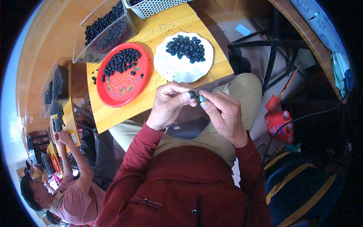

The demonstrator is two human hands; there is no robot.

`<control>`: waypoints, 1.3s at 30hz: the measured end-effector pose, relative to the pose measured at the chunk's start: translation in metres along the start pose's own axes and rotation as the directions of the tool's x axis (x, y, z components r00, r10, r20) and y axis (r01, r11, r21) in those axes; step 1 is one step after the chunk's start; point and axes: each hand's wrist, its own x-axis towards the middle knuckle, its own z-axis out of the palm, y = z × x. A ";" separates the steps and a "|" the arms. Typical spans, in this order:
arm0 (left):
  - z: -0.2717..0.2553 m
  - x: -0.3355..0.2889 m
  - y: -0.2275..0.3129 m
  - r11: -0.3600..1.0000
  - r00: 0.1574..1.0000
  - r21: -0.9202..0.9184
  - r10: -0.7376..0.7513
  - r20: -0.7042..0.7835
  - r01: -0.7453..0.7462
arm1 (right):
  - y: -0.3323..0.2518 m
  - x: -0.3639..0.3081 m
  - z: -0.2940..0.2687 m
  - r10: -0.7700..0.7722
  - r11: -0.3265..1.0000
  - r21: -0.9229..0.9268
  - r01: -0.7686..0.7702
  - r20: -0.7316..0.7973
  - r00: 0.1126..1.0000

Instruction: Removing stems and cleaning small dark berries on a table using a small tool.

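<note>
My left hand (164,106) pinches a dark round bead-like piece (192,94) between thumb and fingers, just off the table's front edge. Against it, my right hand (227,113) holds a small teal-tipped tool (202,99); the rest of it is hidden by the fingers. Beyond my hands, a white scalloped plate (177,72) carries a cluster of the same dark pieces (185,48). Left of that plate, a red plate (102,94) with a coloured pattern holds more of them, mostly toward its far side.
On the yellow wooden table (107,119) lie dark crumbs. A clear bin (130,32) full of dark pieces and a white perforated basket (159,8) stand at the back. Another person (72,204) works at far left. At right are a black metal frame (270,49) and a cable (302,118).
</note>
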 end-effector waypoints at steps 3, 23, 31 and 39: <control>-0.003 -0.003 -0.002 1.000 0.999 -0.021 -0.015 -0.041 0.014 | 0.001 -0.001 0.003 -0.003 1.000 0.020 0.003 -0.008 1.000; 0.005 -0.023 0.012 0.995 0.996 0.096 -0.006 -0.087 0.014 | 0.009 -0.010 0.001 0.139 0.975 0.173 -0.141 0.019 0.990; -0.028 -0.037 0.043 0.637 0.880 0.767 0.315 -0.356 0.082 | 0.029 -0.021 0.013 0.126 0.950 0.288 -0.119 -0.007 0.992; -0.045 -0.015 0.080 -0.097 0.823 0.962 0.543 -0.164 0.256 | 0.048 -0.027 0.016 0.285 0.884 0.365 -0.292 0.075 0.956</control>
